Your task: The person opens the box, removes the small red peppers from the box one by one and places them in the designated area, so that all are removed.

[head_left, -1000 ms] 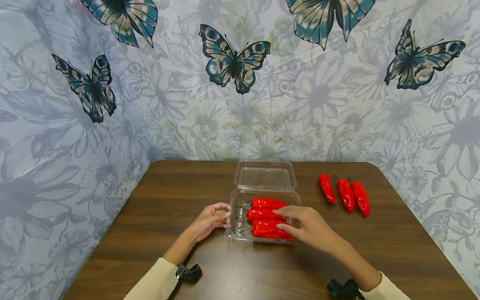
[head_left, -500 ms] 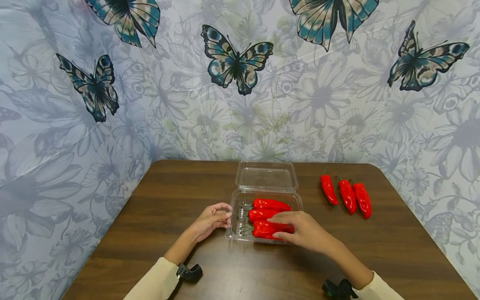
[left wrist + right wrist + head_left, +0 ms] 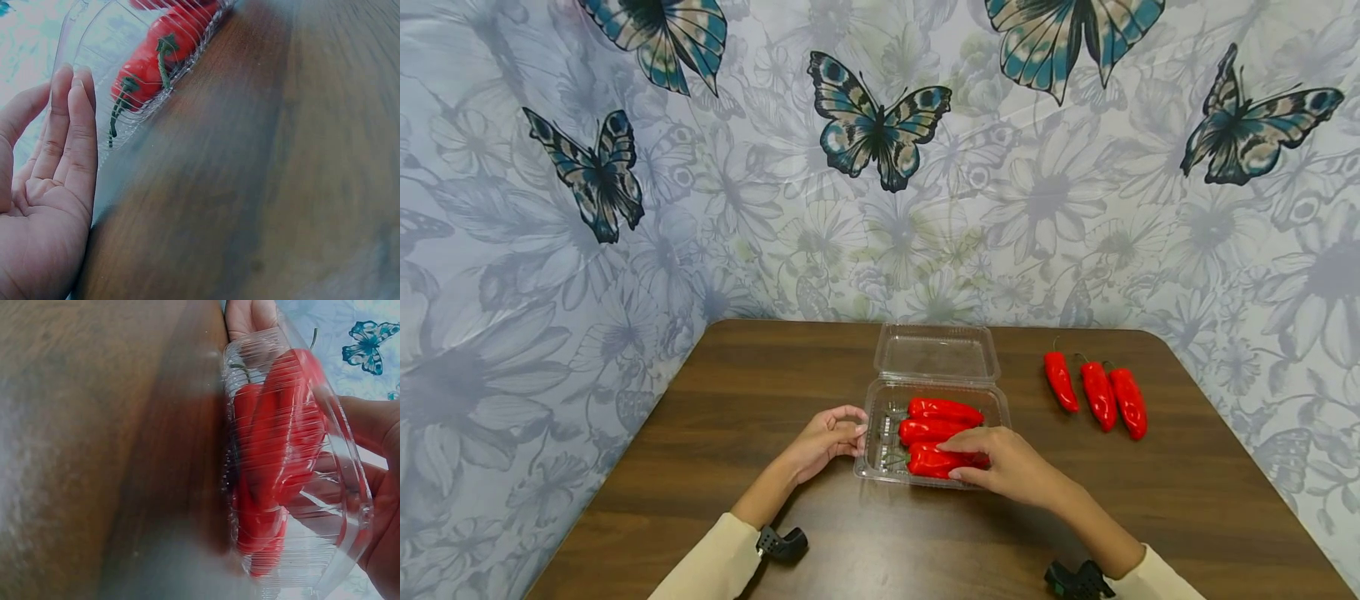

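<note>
A clear plastic clamshell container (image 3: 876, 471) lies on the table with its lid (image 3: 937, 352) folded back. Inside are red chili peppers lying sideways: a back one (image 3: 946, 410), a middle one (image 3: 928, 431) and a front one (image 3: 929, 460). My right hand (image 3: 1018, 467) reaches over the container's right side and grips the front chili pepper between thumb and fingers, hiding its right end. My left hand (image 3: 826, 443) touches the container's left rim; in the left wrist view its long fingers (image 3: 80, 137) lie straight against the clear wall. Green stems show there.
Three more red chili peppers (image 3: 1099, 395) lie side by side at the right rear of the brown wooden table (image 3: 760, 367). Behind the table hangs a floral backdrop (image 3: 895, 250) with butterflies.
My right hand has come down and slightly left onto the front chili pepper, its fingers closing round it. The left hand has stayed at the container's rim. The head view has shifted slightly.
</note>
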The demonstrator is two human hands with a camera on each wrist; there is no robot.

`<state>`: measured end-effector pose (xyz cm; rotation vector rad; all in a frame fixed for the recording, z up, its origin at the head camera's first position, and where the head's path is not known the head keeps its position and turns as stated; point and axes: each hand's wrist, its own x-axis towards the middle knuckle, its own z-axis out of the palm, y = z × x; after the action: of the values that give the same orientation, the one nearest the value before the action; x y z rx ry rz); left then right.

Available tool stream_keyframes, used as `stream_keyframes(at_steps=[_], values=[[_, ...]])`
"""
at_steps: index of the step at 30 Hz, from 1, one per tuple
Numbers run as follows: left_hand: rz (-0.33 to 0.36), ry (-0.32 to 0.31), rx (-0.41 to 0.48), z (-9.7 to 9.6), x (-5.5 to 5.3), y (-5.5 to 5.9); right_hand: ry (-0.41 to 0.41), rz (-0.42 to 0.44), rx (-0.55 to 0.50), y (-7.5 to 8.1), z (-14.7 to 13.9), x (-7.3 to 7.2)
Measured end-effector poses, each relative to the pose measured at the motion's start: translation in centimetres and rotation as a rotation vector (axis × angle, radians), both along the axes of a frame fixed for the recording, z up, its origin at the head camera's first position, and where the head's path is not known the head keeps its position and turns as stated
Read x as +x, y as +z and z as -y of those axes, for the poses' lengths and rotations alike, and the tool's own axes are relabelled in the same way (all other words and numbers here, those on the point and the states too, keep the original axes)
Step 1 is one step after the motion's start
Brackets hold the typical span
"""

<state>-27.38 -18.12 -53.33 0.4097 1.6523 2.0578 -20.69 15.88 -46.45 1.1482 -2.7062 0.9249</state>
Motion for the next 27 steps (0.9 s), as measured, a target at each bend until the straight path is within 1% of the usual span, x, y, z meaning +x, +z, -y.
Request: stream_keyframes(at_steps=[4,10,14,27], values=[[0.015,0.004,0.014,-0.13,0.07,0.02,-0.01,-0.012,-0.016,-0.26,-0.02,-0.07],[0.008,-0.003,0.021,-0.13,0.06,0.06,-0.03,-0.032,-0.028,-0.41,0.01,-0.07],[0.004,-0.005,0.019,-0.09,0.09,0.1,-0.021,-0.046,-0.019,-0.5,0.04,-0.13],[-0.005,-0.007,0.019,0.0,-0.05,0.02,0.026,-0.1,-0.042,-0.58,-0.1,-0.34]])
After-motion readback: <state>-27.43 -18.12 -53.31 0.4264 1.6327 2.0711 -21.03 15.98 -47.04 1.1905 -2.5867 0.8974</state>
